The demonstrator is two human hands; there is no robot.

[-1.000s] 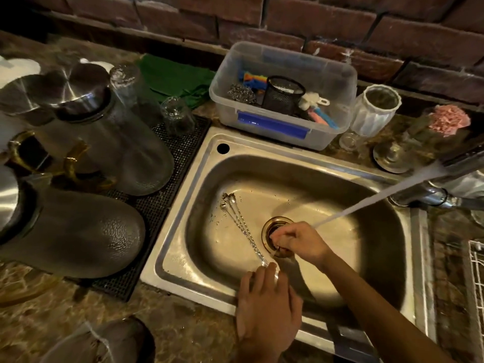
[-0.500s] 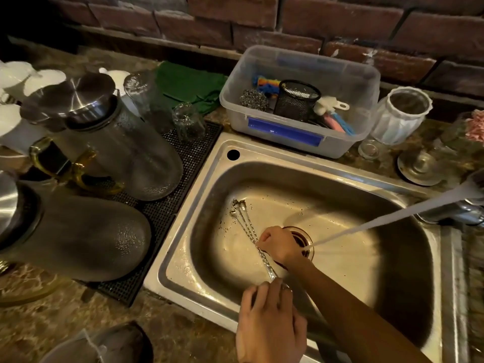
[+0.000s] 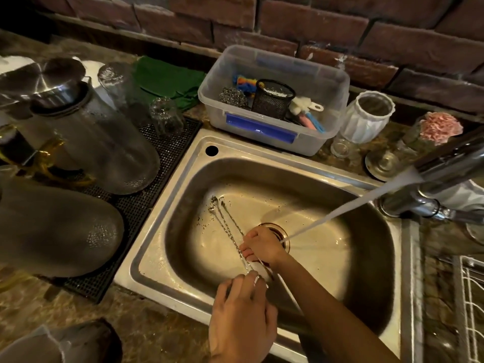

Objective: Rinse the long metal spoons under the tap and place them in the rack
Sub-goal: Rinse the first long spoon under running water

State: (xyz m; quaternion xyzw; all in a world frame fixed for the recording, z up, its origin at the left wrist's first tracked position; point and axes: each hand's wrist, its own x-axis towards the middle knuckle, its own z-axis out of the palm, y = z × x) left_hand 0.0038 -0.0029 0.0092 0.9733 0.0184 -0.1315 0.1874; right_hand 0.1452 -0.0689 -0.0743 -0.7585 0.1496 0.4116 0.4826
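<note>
Long twisted metal spoons (image 3: 227, 224) lie slanted in the steel sink (image 3: 167, 205), their small bowls pointing to the far left. My left hand (image 3: 242, 318) pinches their near ends at the sink's front wall. My right hand (image 3: 260, 246) wraps its fingers around the middle of the stems, beside the drain (image 3: 281, 230). Water pours in a stream (image 3: 348, 205) from the tap (image 3: 450, 163) at the right and lands on the back of my right hand. A white wire rack (image 3: 471, 297) shows at the right edge.
Upturned glass pitchers (image 3: 104, 142) and a dark jug (image 3: 52, 231) lie on a black mat (image 3: 167, 153) left of the sink. A clear plastic tub (image 3: 262, 127) with scrubbers stands behind it, a white ribbed jar (image 3: 366, 119) to its right. Brick wall at the back.
My right hand has slid from the drain leftward onto the spoon stems and closed around them. The left hand has kept its hold on the near ends. The camera has shifted slightly.
</note>
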